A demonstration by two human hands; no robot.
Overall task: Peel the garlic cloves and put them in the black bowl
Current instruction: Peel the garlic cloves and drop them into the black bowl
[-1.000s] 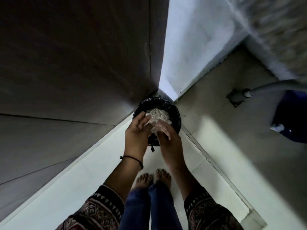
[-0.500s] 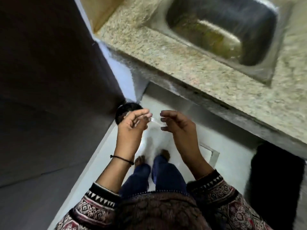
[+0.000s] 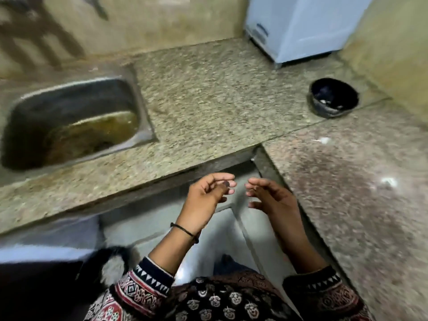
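Bowl (image 3: 324, 114) with pale bits (image 3: 323, 101) on countertop (image 3: 208, 100)

No text, number or brand could be read anywhere. The only candidate was a small dark blue mark (image 3: 262, 27) on the lower front corner of the white appliance (image 3: 308, 26), at about one o'clock on the speckled granite counter (image 3: 208, 89). Blur smeared it into a shapeless patch, so it was unclear whether it was a logo or lettering.
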